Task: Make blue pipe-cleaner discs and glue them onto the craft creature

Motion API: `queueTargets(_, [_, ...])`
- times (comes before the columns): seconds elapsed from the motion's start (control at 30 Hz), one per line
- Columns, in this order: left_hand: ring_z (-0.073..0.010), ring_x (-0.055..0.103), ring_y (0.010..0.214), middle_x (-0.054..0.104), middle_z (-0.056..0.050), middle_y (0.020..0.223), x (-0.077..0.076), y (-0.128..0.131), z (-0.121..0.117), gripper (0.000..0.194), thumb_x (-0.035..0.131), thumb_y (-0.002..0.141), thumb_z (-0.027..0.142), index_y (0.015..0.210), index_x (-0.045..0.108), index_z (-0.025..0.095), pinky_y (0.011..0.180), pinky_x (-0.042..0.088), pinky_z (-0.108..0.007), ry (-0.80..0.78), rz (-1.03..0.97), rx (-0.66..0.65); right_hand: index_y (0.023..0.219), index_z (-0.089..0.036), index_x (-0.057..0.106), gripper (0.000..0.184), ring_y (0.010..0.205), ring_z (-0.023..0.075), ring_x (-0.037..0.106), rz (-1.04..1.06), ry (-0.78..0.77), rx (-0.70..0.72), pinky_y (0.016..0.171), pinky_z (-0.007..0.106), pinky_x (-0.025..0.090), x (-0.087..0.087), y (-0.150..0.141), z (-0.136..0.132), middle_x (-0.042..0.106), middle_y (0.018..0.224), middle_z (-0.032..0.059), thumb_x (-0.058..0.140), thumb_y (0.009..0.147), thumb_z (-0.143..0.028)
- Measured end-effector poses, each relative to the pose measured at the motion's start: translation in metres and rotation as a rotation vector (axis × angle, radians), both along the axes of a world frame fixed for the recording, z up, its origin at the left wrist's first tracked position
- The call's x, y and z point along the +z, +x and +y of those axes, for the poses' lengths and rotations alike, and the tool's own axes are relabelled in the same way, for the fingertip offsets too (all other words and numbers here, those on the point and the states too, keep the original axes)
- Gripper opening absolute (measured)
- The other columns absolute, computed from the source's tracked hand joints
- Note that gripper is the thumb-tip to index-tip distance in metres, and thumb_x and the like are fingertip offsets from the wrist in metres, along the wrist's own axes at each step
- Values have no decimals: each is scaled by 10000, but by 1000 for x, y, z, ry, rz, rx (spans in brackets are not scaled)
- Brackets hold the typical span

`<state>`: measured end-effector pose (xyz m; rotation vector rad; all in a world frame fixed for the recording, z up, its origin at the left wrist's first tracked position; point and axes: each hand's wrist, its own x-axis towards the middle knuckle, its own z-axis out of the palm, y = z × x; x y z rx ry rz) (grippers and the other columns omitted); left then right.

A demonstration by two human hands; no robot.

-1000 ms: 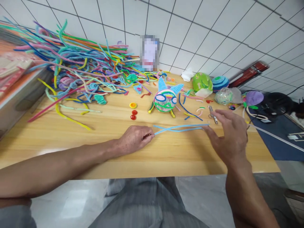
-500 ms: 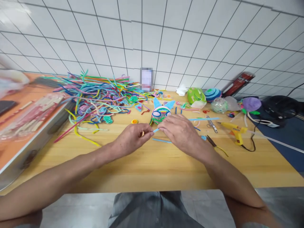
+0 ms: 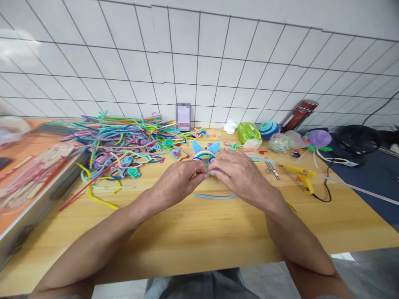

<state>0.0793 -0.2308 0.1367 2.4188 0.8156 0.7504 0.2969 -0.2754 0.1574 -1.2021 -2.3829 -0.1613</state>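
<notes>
Our left hand (image 3: 177, 182) and right hand (image 3: 241, 174) meet mid-frame, thumbs and fingers pinched on a light-blue pipe cleaner (image 3: 264, 160); they mostly hide its near end, and its length shows beyond the right knuckles. A second blue strip (image 3: 215, 196) lies just below; behind the fingers we see the eared ball (image 3: 204, 153).

light blue stem (image 3: 264, 159), thin, pinched between fingertips of left hand (image 3: 183, 176) and right hand (image 3: 241, 172); gripped part mostly hidden, far end juts out past right hand, roughly straight. second blue stem (image 3: 215, 196) loose, lying flat, nearly straight, sideways, just on the body side of the hands, apart from fingertips.
</notes>
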Motion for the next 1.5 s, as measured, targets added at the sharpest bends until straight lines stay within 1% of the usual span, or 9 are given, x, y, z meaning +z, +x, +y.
queueTargets(0.13, [-93,506,578,671,45,752,-5,-2,5,90,640,985,172,916,695,192,609,364,-218,25,22,3,926,-167,701,189,900,207,628,-67,41,-7,810,342,407,2,0,1,717,920,66,568,1056,-199])
queueTargets(0.37, [-131,625,681,737,5,869,-7,-6,3,68,646,994,183,960,705,185,649,401,-247,111,179,25,886,-179,666,199,875,219,602,-123,31,-26,833,354,392,1,-1,0,690,867,51,561,1053,-201])
queueTargets(0.57, [-152,653,704,718,-14,832,-8,-6,-3,181,589,1025,203,866,674,180,640,396,-259,209,206,14,930,-177,677,196,859,214,608,-95,55,34,778,349,406,-1,-4,-2,698,893,59,533,1060,-203])
queueTargets(0.83, [-167,700,770,756,-17,901,-9,-4,-5,86,620,1001,210,955,692,198,660,439,-256,151,152,33,843,-194,666,302,810,211,603,-147,64,46,745,358,411,-6,-4,0,679,830,57,483,1083,-218])
queueTargets(1.0, [-177,708,765,771,-23,901,-11,-1,-5,136,582,1005,194,941,701,194,655,437,-265,145,182,37,806,-191,651,319,784,206,596,-175,79,49,720,358,382,-9,-7,0,670,796,56,487,1079,-203])
queueTargets(1.17, [-183,689,722,752,-30,841,-15,-1,-2,163,563,1011,203,905,684,177,635,414,-279,170,215,34,822,-190,655,290,815,216,614,-170,72,44,747,364,406,-14,-9,2,693,829,64,497,1066,-199])
queueTargets(1.27, [-177,677,738,737,-38,862,-16,-1,2,170,530,1034,216,920,648,173,647,423,-279,187,161,17,863,-208,665,223,834,222,633,-105,29,4,774,365,431,-12,-7,3,704,849,61,537,1046,-218])
queueTargets(1.37, [-153,652,751,711,-31,877,-16,-1,5,135,514,1036,187,940,609,178,675,443,-263,177,23,-23,901,-226,671,139,831,211,650,50,-31,-29,773,353,457,-7,-6,2,727,876,43,590,1011,-205])
queueTargets(1.5, [-126,617,750,680,-16,868,-16,1,7,114,518,1038,171,950,589,186,682,445,-240,127,-167,-60,861,-235,672,127,771,177,660,252,-119,-74,724,321,473,0,-6,2,731,822,4,639,969,-177])
